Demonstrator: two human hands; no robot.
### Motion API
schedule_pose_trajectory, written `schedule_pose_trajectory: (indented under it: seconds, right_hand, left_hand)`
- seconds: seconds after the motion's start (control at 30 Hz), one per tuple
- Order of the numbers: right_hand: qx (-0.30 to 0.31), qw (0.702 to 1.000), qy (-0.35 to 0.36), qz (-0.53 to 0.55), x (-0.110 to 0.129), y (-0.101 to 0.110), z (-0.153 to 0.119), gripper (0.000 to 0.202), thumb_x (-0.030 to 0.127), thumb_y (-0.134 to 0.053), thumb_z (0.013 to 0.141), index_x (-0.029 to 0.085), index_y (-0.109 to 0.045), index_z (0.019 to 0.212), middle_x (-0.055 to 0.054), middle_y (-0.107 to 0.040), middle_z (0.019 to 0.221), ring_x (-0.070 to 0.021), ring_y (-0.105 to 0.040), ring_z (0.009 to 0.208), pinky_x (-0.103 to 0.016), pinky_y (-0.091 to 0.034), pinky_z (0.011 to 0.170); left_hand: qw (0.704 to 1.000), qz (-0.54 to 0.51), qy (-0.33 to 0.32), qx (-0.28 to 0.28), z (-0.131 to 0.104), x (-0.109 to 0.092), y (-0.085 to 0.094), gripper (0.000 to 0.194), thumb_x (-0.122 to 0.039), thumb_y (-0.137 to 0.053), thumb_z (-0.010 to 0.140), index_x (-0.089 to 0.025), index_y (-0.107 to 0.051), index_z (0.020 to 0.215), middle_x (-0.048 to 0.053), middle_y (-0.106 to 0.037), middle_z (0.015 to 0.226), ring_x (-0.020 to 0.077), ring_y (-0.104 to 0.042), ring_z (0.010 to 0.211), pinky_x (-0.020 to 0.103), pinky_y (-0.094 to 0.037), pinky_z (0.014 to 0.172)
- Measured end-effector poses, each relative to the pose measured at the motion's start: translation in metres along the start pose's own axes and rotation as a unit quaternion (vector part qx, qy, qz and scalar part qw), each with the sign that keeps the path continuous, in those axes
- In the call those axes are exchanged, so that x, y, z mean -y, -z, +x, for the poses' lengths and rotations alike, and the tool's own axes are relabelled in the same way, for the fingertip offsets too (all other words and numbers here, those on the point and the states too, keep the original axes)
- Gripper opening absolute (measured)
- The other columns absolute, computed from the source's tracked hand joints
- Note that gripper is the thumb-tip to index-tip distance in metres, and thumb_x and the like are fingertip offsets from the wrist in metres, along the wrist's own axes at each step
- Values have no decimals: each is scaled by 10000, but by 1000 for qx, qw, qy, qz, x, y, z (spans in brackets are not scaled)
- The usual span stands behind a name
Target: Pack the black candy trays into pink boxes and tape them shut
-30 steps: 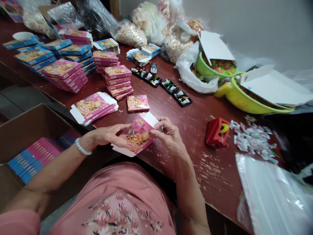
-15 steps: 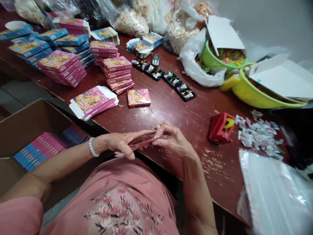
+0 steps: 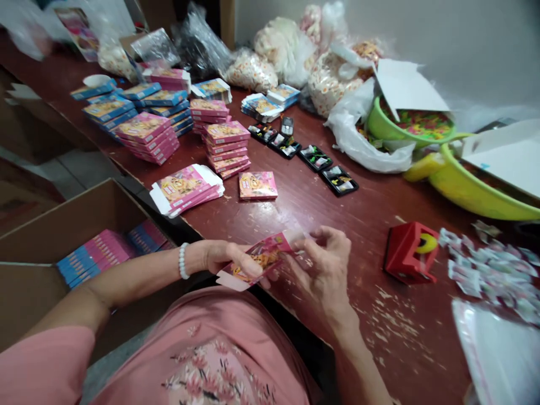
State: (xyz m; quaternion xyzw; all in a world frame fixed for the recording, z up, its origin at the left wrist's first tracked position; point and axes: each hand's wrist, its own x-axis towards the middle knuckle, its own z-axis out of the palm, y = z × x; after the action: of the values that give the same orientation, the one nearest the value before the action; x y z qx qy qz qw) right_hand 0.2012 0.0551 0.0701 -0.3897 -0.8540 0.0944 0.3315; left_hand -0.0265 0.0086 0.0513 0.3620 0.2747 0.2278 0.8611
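Note:
A pink printed cardboard box (image 3: 270,254) with its white end flaps sticking out is in my left hand (image 3: 236,261), the thumb across its printed face and the fingers behind. My right hand (image 3: 323,261) is at the box's far end, its curled fingers around the pale flap there; the fingertips are slightly blurred. Just beyond my hands, a closed pink box (image 3: 258,185) lies by itself on the table. To its left is a pile of flat pink cartons (image 3: 185,188) with white flaps.
Stacks of pink boxes (image 3: 228,140) and blue boxes (image 3: 109,109) stand at the back left. Small black trays (image 3: 340,180) lie mid-table. A red tape dispenser (image 3: 409,253), wrapped pieces (image 3: 485,270) and a green basin (image 3: 476,188) are at right. A large carton (image 3: 25,247) sits lower left.
The pink box has turned from edge-on to showing its printed face, and looks opened into shape. My right hand has moved to its end flap. The camera view has shifted.

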Motion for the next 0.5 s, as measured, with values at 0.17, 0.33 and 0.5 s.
schedule_pose_trajectory:
  seconds: [0.17,0.33,0.5]
  right_hand:
    - [41,999,30,12,3,6,3,77,337,-652,957,267,-674,935,-70,-627,918,-274,-538,851,-427,-460,743]
    - [170,965,-5,200,-3,14,14,98,372,-669,959,285,-686,918,-21,-724,882,-229,-656,765,-353,-522,677]
    - [287,921,-15,264,2,17,19,179,409,-680,941,309,-774,1056,-51,-774,921,-285,-728,848,-423,-610,746]
  left_hand:
    - [998,21,-53,12,8,-5,-1,669,-303,-904,538,-232,-696,1169,-13,-710,921,161,-632,863,270,-537,902]
    - [997,54,-58,14,10,-5,5,844,-330,-898,551,-263,-624,1346,-15,-707,1064,200,-652,1050,297,-530,961]
    - [988,144,-51,19,9,-8,8,1137,-290,-914,533,-268,-423,1559,25,-570,1437,284,-510,1400,378,-446,1138]
